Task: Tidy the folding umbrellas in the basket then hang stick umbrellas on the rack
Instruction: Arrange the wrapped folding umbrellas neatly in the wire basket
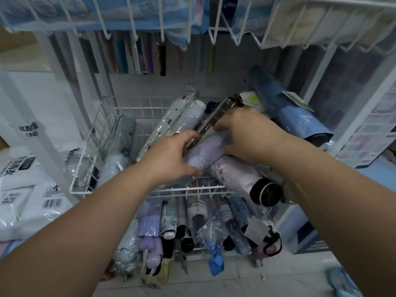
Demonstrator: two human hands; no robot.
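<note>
A white wire basket holds several folding umbrellas in plastic sleeves. My left hand and my right hand both grip a lavender folding umbrella lying across the middle of the basket. A dark brown umbrella lies under my right fingers. A pink umbrella with a black handle pokes over the front rim. A cherry-print umbrella and a pale lilac one lean at the back. A blue umbrella rests at the right.
A lower basket holds several more folding umbrellas. Stick umbrellas hang behind, under white wire shelves. Packaged raincoats lie at the left. A light blue item lies on the tiled floor at the right.
</note>
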